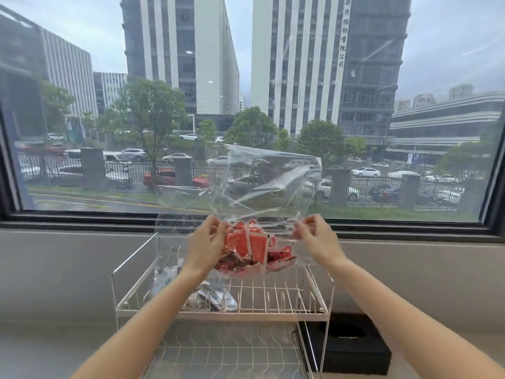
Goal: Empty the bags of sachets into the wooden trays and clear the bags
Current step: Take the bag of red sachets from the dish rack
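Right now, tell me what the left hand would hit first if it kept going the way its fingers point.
The left hand, pinching the clear bag, points up and away toward the window. First would probably be the bag film itself, then the window glass behind; depth is hard to judge.

Thin, see-through plastic bag (262,181), shiny and crinkled, pinched between the fingers of the left hand (207,242) and the right hand (314,236). Shiny red foil sachets (254,250) between the two sets of fingers. Silvery, glossy sachets (216,298) in another clear plastic bag, below the left fingers. Smooth white-coated metal wire rack (276,299) below both hands. Matt black box (352,343), soft-looking, low and to the right of the right fingers. Smooth, dull grey wall (54,269) behind.
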Action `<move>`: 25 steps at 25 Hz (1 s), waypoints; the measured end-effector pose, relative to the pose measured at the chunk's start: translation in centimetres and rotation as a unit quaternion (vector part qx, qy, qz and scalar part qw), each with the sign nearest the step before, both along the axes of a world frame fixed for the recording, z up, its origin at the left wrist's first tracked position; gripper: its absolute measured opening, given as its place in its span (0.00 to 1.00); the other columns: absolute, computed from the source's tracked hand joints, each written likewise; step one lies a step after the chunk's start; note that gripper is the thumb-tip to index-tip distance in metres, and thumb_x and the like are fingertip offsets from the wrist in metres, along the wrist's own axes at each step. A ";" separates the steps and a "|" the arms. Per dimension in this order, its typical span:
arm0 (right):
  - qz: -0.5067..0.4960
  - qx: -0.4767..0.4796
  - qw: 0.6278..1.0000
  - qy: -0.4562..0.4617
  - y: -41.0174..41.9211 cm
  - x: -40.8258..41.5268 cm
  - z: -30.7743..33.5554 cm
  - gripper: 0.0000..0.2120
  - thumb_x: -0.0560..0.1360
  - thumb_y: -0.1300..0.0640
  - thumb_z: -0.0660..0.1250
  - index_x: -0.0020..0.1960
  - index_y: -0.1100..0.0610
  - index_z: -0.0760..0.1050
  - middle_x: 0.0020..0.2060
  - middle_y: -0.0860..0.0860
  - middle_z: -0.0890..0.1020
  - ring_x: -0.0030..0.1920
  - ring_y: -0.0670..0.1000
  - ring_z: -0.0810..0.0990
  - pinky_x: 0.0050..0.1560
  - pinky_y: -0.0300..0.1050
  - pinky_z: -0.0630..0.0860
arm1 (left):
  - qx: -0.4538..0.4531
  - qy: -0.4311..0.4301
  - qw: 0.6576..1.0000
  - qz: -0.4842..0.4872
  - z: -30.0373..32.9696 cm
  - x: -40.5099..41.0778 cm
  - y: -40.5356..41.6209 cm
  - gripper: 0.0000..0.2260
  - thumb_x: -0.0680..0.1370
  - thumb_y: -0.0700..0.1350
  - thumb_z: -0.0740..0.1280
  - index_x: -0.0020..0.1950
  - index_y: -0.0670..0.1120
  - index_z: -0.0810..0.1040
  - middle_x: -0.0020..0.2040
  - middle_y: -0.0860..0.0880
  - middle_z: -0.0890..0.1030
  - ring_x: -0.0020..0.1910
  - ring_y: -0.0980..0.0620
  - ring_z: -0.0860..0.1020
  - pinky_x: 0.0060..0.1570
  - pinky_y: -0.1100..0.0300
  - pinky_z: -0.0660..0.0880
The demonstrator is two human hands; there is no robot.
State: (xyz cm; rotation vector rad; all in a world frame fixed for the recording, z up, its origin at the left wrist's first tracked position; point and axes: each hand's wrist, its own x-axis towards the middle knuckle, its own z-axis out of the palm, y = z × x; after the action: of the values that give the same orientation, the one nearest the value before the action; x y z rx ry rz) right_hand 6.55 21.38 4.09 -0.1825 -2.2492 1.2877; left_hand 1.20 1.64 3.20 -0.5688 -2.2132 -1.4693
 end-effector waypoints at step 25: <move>0.258 -0.200 0.944 0.042 -3.9 7.0 4.0 0.15 0.71 0.63 0.68 0.56 0.55 0.70 0.45 0.54 0.83 0.42 0.51 0.84 0.43 0.48 0.82 | 0.079 -0.145 0.943 -0.289 5.8 5.5 -2.9 0.43 0.52 0.72 0.69 0.62 0.53 0.68 0.54 0.47 0.82 0.52 0.49 0.82 0.52 0.54 0.78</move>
State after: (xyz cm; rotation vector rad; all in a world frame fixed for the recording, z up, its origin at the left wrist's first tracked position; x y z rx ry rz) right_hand 13.51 17.47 8.11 0.3361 -2.0030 1.9801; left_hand 6.68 -1.22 8.96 -1.0724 -2.2136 -2.1228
